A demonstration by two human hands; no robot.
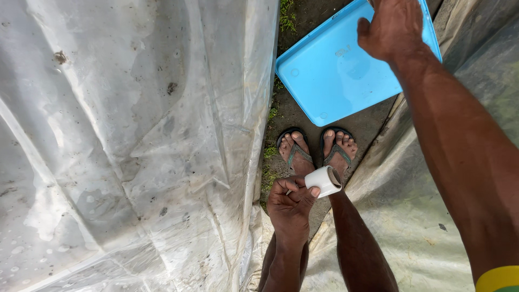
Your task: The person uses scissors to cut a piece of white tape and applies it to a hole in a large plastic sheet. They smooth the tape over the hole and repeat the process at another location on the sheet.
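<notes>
I look straight down a narrow dirt strip [303,116] between two plastic sheets. My left hand [291,203] is closed around a short white tube [323,181], thumb across its side, dark open end pointing right. My right hand [393,27] reaches forward and rests flat on the far edge of a blue tray [330,75], which lies on the dirt ahead of my feet [318,151] in flip-flops. The clear sheet [130,146] on the left is wrinkled, wet and speckled with dirt; the one on the right [411,216] is greyer and duller. Small tufts of grass [270,154] grow along the left sheet's edge. A yellow sleeve edge [497,277] shows on my right arm.
</notes>
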